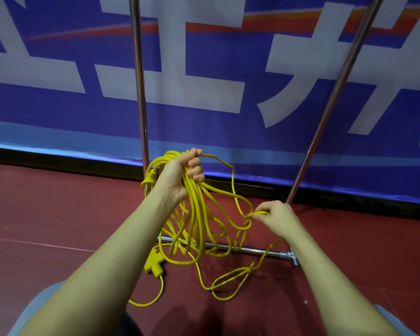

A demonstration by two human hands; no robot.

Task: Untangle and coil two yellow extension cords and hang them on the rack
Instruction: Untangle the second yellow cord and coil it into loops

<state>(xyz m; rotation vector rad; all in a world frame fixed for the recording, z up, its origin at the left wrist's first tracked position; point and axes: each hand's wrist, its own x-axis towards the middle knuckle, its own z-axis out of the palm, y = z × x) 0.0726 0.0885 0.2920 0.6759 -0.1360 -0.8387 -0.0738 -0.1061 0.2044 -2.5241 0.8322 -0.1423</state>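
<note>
Left hand grips bundled yellow cord loops; right hand pinches one strand at a knot. Loose cord and socket block trail on red floor, draped across rack base bar. Blue banner behind rack uprights.

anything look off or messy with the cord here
Yes: the yellow cord is not a neat coil. The left hand grips uneven loops, a snag sits by the right hand, and the socket end and loose loops trail on the floor.
</note>
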